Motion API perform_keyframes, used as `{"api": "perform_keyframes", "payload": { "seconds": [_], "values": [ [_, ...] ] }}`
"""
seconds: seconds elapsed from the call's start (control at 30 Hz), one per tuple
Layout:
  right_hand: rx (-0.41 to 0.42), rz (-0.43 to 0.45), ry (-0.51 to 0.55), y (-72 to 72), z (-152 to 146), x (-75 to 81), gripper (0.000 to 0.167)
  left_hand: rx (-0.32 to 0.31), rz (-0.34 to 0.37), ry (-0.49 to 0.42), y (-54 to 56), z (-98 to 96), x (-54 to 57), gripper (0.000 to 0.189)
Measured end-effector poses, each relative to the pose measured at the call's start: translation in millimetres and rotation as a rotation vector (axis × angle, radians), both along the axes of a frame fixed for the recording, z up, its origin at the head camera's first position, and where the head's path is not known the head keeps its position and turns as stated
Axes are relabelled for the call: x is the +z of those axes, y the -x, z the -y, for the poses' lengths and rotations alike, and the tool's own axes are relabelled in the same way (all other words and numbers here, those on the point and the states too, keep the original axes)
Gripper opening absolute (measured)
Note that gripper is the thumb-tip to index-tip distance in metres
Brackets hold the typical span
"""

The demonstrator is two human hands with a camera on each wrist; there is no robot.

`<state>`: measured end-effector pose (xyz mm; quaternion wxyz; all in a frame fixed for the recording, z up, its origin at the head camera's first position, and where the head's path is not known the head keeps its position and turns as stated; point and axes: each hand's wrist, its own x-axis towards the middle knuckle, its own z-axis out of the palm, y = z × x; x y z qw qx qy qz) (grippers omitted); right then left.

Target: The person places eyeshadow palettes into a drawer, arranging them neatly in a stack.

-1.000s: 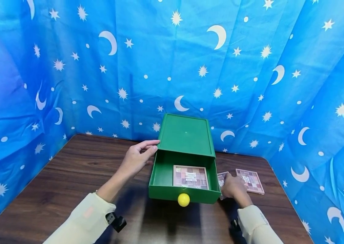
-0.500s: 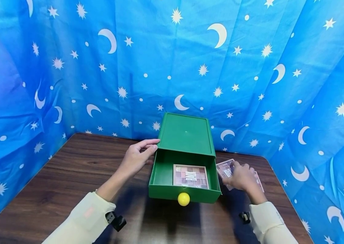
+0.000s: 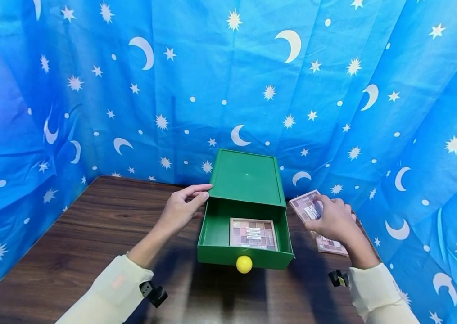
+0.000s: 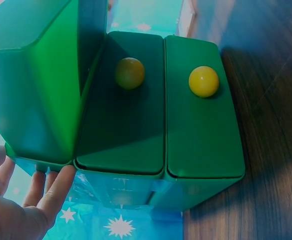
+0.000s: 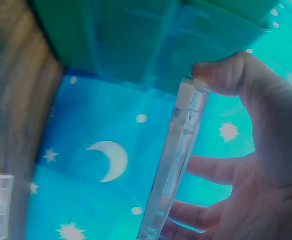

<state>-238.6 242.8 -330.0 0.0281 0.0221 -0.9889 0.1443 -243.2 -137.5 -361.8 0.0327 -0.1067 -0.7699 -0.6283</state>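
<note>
My right hand (image 3: 337, 219) holds an eyeshadow palette (image 3: 304, 206) between thumb and fingers, raised above the table to the right of a green drawer cabinet (image 3: 248, 175). The right wrist view shows this palette (image 5: 171, 160) edge-on, with the thumb on its near corner. The cabinet's top drawer (image 3: 216, 255) stands pulled out, and a second palette (image 3: 253, 234) lies face up inside it. Partly hidden beneath my right hand, another palette (image 3: 331, 246) lies on the table. My left hand (image 3: 179, 209) touches the cabinet's left side, fingers extended against the wall.
Two closed drawers (image 4: 123, 125) with yellow knobs (image 4: 204, 81) sit below the pulled-out one. A yellow knob (image 3: 244, 264) is on the top drawer's front. The brown wooden table (image 3: 102, 225) meets a blue curtain (image 3: 196, 90) with moons and stars.
My right hand has lifted a palette from the table beside the cabinet and moved it up and to the right. The left hand stays against the cabinet.
</note>
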Motion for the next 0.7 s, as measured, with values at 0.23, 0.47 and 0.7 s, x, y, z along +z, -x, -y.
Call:
{"api": "perform_keyframes", "payload": {
  "seconds": [0.23, 0.47, 0.7],
  "values": [
    [0.076, -0.058, -0.022, -11.2, 10, 26.5, 0.078, 0.000, 0.003, 0.000, -0.8, -0.1, 0.2, 0.037],
    [0.120, -0.051, -0.020, -20.1, 10, 44.7, 0.077, 0.002, 0.002, 0.008, -0.8, -0.6, 0.1, 0.037],
    [0.200, -0.058, 0.008, -26.5, 14, 53.7, 0.077, 0.001, -0.002, 0.007, -1.0, -0.1, 0.1, 0.037]
  ]
}}
